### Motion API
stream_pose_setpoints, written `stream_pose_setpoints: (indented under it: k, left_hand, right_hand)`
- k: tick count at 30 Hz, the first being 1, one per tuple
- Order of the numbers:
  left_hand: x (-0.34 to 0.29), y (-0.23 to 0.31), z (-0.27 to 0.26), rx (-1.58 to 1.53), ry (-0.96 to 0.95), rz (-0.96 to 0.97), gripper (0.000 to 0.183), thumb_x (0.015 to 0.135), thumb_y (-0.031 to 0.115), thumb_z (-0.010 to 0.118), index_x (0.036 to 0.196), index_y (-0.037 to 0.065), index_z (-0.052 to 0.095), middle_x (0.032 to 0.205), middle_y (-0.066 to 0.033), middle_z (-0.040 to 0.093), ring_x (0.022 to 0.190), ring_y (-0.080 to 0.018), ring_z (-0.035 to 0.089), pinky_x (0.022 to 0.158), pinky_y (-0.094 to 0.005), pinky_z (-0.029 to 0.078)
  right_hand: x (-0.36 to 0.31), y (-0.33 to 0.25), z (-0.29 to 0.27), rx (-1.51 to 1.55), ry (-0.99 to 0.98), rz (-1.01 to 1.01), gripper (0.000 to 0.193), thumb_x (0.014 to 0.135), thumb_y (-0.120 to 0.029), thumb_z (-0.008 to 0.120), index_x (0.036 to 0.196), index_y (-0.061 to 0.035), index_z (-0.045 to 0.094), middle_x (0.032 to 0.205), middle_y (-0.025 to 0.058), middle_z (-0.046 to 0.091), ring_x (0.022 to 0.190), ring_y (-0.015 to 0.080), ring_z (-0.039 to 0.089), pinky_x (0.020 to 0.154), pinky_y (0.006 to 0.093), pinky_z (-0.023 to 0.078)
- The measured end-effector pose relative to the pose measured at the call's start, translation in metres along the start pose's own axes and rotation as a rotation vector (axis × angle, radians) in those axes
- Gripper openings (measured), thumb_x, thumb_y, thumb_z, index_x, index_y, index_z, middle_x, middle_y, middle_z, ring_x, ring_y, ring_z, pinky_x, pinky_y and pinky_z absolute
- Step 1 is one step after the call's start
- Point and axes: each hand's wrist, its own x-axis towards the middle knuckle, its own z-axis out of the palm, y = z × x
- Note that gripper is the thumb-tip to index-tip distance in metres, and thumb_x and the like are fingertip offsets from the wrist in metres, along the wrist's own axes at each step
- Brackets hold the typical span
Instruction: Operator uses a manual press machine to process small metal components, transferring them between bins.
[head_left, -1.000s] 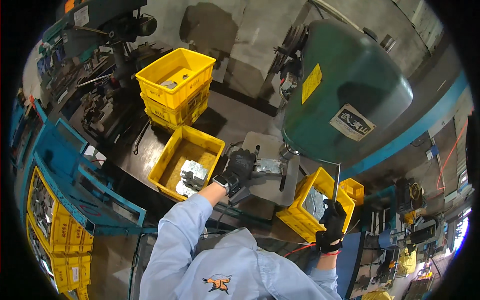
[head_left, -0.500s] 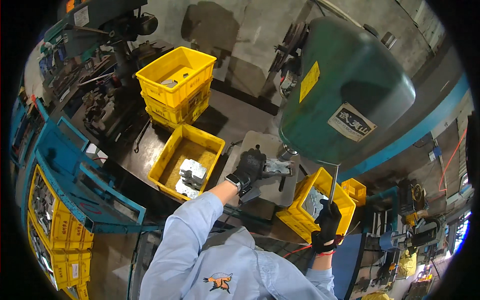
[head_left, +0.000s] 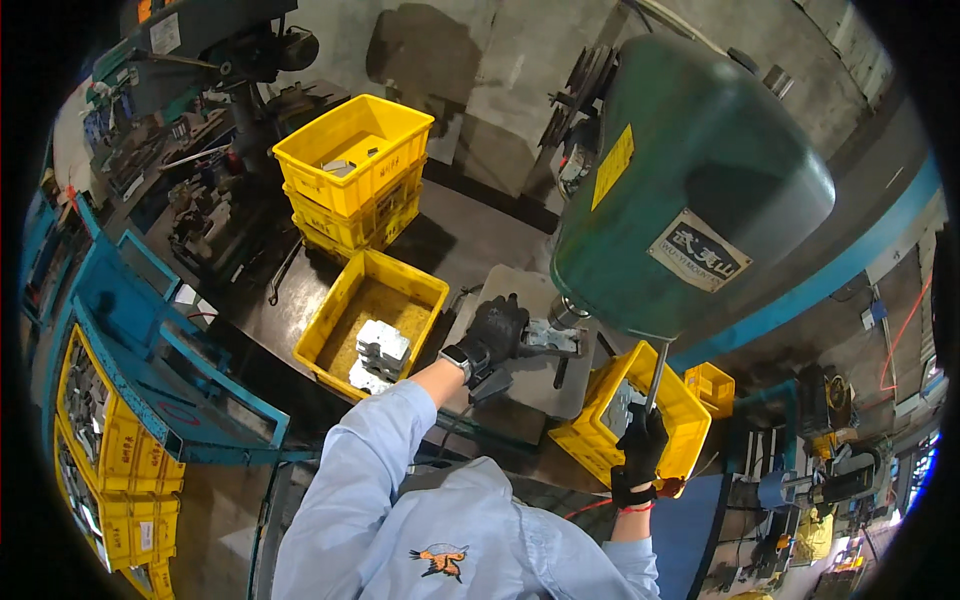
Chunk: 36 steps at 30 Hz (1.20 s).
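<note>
A green drill press leans over its grey work table. A silver metal block lies there in a dark holder, under the drill chuck. My left hand, black-gloved with a watch at the wrist, is closed at the block's left end; its fingertips are partly hidden. On the right, my black-gloved right hand wraps round the press's metal lever. Whether the drill bit touches the block cannot be made out.
Left of the press table, an open yellow bin holds several metal blocks. Stacked yellow bins stand behind it. Below my right hand's lever sits another yellow bin with metal parts. A blue metal frame borders the left.
My right hand and the lever have shifted a little to the left. The chuck sits slightly lower, closer to the block. My left hand stays at the block.
</note>
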Motion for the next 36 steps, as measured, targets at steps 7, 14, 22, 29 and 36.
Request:
stream_pose_setpoints:
  k: [7, 14, 22, 29, 36]
  left_hand:
    - [-0.007, -0.002, -0.003, -0.035, 0.048, 0.032, 0.040, 0.075, 0.041, 0.077, 0.097, 0.008, 0.070, 0.102, -0.0176, 0.065, 0.092, -0.0334, 0.065, 0.078, -0.0460, 0.052]
    - [-0.009, 0.008, -0.013, -0.012, 0.078, -0.055, 0.061, 0.072, 0.060, 0.077, 0.103, 0.009, 0.068, 0.096, -0.0154, 0.065, 0.093, -0.0311, 0.063, 0.081, -0.0450, 0.051]
    - [-0.012, 0.006, -0.010, -0.067, 0.216, 0.001, 0.066, 0.069, 0.066, 0.077, 0.097, 0.007, 0.066, 0.090, -0.0149, 0.064, 0.084, -0.0313, 0.062, 0.073, -0.0454, 0.050]
    - [-0.010, 0.007, -0.009, -0.089, 0.174, -0.024, 0.062, 0.069, 0.063, 0.078, 0.092, 0.007, 0.067, 0.088, -0.0151, 0.064, 0.082, -0.0322, 0.062, 0.074, -0.0456, 0.051]
    - [-0.009, 0.011, -0.014, -0.050, 0.042, -0.099, 0.058, 0.071, 0.058, 0.078, 0.099, 0.007, 0.068, 0.098, -0.0160, 0.065, 0.090, -0.0325, 0.063, 0.078, -0.0463, 0.050]
  right_hand:
    - [-0.001, 0.002, -0.002, 0.066, -0.024, 0.018, 0.015, 0.099, -0.015, 0.061, 0.102, -0.0038, 0.071, 0.068, -0.0025, 0.052, 0.049, 0.0067, 0.047, 0.042, 0.0245, 0.034]
    - [0.008, 0.030, 0.010, -0.037, 0.041, -0.018, 0.016, 0.100, -0.018, 0.062, 0.101, -0.0042, 0.071, 0.075, -0.0009, 0.059, 0.050, 0.0076, 0.049, 0.044, 0.0248, 0.036]
    - [0.017, 0.050, 0.023, -0.106, 0.092, -0.122, 0.017, 0.099, -0.019, 0.065, 0.100, -0.0032, 0.071, 0.066, 0.0005, 0.057, 0.048, 0.0080, 0.048, 0.044, 0.0271, 0.035]
    - [0.017, 0.045, 0.031, -0.053, 0.125, -0.105, 0.019, 0.099, -0.019, 0.065, 0.087, -0.0047, 0.066, 0.063, -0.0003, 0.054, 0.047, 0.0072, 0.048, 0.044, 0.0270, 0.035]
    - [0.020, 0.050, 0.035, -0.110, 0.153, -0.181, 0.019, 0.099, -0.018, 0.067, 0.085, -0.0062, 0.064, 0.058, -0.0018, 0.050, 0.048, 0.0068, 0.048, 0.044, 0.0267, 0.034]
